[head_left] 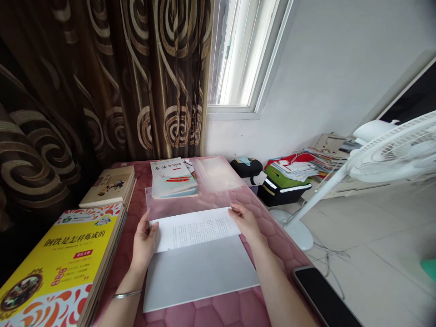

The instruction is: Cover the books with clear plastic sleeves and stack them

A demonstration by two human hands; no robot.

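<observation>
White rectangular printed paper (200,228), judged light, limp and easily creased, is spanning between the left hand (146,235) and right hand (245,221), both pinching its side edges, the suitable holds, while clear flat plastic film (187,204) is extending just beyond them.

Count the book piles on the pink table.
3: the yellow-topped pile nearest left, the beige-topped pile behind it, and the white-topped pile at the far end.
</observation>
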